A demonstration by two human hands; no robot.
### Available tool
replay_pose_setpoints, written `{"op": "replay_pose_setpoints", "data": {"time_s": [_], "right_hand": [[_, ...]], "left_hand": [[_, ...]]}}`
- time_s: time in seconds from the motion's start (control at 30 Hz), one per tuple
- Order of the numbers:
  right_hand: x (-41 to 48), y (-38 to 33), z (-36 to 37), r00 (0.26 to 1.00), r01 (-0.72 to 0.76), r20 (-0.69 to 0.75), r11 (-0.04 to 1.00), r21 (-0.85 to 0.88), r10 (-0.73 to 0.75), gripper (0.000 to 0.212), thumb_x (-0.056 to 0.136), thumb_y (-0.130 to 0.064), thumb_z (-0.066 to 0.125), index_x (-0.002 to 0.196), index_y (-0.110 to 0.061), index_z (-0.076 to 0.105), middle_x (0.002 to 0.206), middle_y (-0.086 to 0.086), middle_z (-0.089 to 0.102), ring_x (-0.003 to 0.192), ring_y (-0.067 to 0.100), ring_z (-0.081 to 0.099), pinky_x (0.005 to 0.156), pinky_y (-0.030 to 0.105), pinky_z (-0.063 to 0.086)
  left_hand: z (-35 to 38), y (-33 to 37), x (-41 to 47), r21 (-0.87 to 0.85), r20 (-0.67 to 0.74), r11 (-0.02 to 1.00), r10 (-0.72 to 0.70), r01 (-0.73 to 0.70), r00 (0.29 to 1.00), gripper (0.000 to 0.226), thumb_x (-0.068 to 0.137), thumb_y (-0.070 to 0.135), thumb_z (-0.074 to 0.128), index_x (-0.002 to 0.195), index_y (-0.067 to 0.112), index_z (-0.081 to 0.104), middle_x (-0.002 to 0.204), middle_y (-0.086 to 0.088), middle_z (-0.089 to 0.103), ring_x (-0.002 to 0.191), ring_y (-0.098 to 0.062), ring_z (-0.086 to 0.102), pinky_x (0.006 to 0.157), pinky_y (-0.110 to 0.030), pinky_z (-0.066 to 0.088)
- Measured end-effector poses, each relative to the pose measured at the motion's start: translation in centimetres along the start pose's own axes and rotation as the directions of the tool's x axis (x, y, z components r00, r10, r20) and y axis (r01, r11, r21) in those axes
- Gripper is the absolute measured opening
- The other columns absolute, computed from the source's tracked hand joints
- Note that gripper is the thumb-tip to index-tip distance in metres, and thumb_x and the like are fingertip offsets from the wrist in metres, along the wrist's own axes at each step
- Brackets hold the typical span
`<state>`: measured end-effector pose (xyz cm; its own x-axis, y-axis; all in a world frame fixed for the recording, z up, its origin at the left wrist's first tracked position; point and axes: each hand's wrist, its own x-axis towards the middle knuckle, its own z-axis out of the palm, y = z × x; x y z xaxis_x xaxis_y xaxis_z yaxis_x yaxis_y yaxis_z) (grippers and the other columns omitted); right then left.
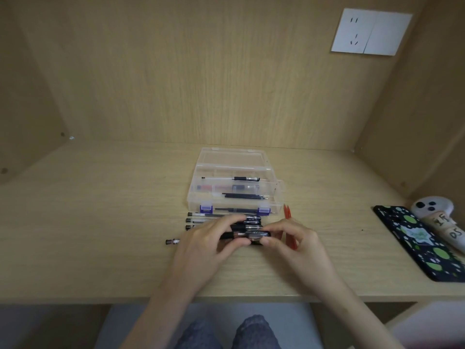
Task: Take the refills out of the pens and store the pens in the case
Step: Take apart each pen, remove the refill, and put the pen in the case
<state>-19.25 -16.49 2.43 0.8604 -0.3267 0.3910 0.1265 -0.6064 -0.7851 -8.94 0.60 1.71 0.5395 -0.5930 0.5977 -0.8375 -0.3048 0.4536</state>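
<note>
While refills [245, 196] and one pen [231, 178] already lie in the case [273, 172] at mid-frame, both hands [201, 250] [300, 250] pinch another pen [251, 236]; several remain.

One camera is sitting on the person's head, looking forward and down at the wooden desk [100, 222]. The clear case [234, 182] is lying near the middle of the picture. The desk's front edge is running below it, and the wall is rising behind it.
</note>
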Motion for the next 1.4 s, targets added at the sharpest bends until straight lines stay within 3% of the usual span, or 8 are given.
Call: {"op": "replay_pose_setpoints", "data": {"time_s": [0.1, 0.2, 0.43, 0.67, 0.8, 1.0, 1.27, 1.4], "right_hand": [[-0.6, 0.8, -0.6, 0.999, 0.035, -0.029, 0.993, -0.113, -0.038, 0.015, 0.072, -0.036, 0.076, 0.084, -0.038, 0.069, 0.081, -0.017, 0.064, 0.082, 0.003, 0.052, 0.074, 0.010, 0.036], [-1.4, 1.6, -0.5, 0.997, 0.074, 0.035, 0.965, -0.252, -0.067, 0.024, 0.072, -0.052, 0.064, 0.087, -0.036, 0.071, 0.082, -0.019, 0.063, 0.091, 0.003, 0.047, 0.081, 0.012, 0.035], [-1.2, 2.0, -0.1, 0.995, 0.093, 0.058, 0.943, -0.319, -0.079, 0.023, 0.069, -0.039, 0.074, 0.092, -0.034, 0.072, 0.085, -0.026, 0.056, 0.095, 0.001, 0.041, 0.087, 0.011, 0.031], [-0.9, 1.1, -0.3, 1.000, 0.016, 0.024, 0.990, -0.140, -0.013, 0.026, 0.069, -0.052, 0.067, 0.092, -0.040, 0.070, 0.094, -0.020, 0.062, 0.095, 0.002, 0.043, 0.084, 0.008, 0.031], [-0.1, 0.2, 0.1, 0.999, -0.027, 0.017, 1.000, -0.002, 0.027, 0.024, 0.073, -0.058, 0.066, 0.087, -0.039, 0.071, 0.087, -0.021, 0.065, 0.095, 0.003, 0.047, 0.082, 0.009, 0.033], [0.5, -0.6, 1.5, 0.997, -0.065, 0.041, 0.996, 0.053, 0.063, 0.002, 0.075, -0.031, 0.072, 0.077, -0.031, 0.072, 0.081, -0.015, 0.066, 0.090, 0.003, 0.049, 0.080, 0.009, 0.033], [0.3, -0.6, 1.6, 0.999, 0.043, -0.018, 0.999, -0.022, -0.044, 0.013, 0.073, -0.019, 0.077, 0.080, -0.030, 0.071, 0.077, -0.015, 0.065, 0.088, -0.001, 0.048, 0.079, 0.009, 0.034], [0.2, -0.9, 1.2, 0.999, -0.046, 0.006, 0.997, 0.069, 0.046, 0.027, 0.066, -0.037, 0.076, 0.092, -0.036, 0.069, 0.083, -0.015, 0.065, 0.090, 0.000, 0.050, 0.080, 0.008, 0.035]], "left_hand": [[0.0, 0.1, -0.1, -0.055, -0.014, 0.996, -0.075, 0.074, 0.997, 0.032, 0.087, 0.049, 0.053, 0.115, 0.034, 0.054, 0.086, 0.026, 0.055, 0.084, 0.011, 0.054, 0.074, 0.001, 0.034], [0.2, 0.0, -0.2, -0.099, 0.004, 0.992, -0.083, 0.082, 0.997, 0.024, 0.091, 0.032, 0.055, 0.114, 0.030, 0.055, 0.098, 0.023, 0.058, 0.094, 0.014, 0.052, 0.078, 0.001, 0.034], [0.3, -0.1, -0.2, -0.067, 0.020, 0.997, 0.029, -0.027, 0.999, 0.022, 0.087, 0.038, 0.057, 0.104, 0.027, 0.062, 0.096, 0.027, 0.056, 0.090, 0.023, 0.048, 0.078, 0.001, 0.036], [0.4, -0.4, -0.1, -0.117, 0.013, 0.991, 0.071, -0.069, 0.997, 0.020, 0.087, 0.042, 0.054, 0.101, 0.030, 0.061, 0.095, 0.021, 0.063, 0.084, 0.009, 0.057, 0.072, -0.014, 0.047], [0.5, -0.5, 0.0, -0.100, 0.019, 0.989, 0.107, -0.105, 0.994, 0.019, 0.087, 0.043, 0.054, 0.100, 0.031, 0.062, 0.093, 0.020, 0.065, 0.081, 0.007, 0.058, 0.068, -0.021, 0.050], [0.5, -0.5, 0.0, -0.104, 0.020, 0.984, 0.147, -0.144, 0.989, 0.023, 0.087, 0.040, 0.056, 0.098, 0.023, 0.069, 0.092, 0.017, 0.065, 0.079, 0.008, 0.056, 0.068, -0.020, 0.050], [0.6, -0.5, -0.1, -0.070, -0.036, 0.990, 0.121, -0.123, 0.992, 0.030, 0.085, 0.046, 0.054, 0.091, 0.023, 0.071, 0.086, 0.016, 0.069, 0.075, 0.001, 0.063, 0.066, -0.022, 0.049], [0.4, -0.6, -0.1, -0.024, -0.067, 0.992, 0.124, -0.126, 0.990, 0.030, 0.085, 0.048, 0.054, 0.091, 0.025, 0.072, 0.085, 0.015, 0.069, 0.074, -0.003, 0.064, 0.065, -0.024, 0.049]]}}
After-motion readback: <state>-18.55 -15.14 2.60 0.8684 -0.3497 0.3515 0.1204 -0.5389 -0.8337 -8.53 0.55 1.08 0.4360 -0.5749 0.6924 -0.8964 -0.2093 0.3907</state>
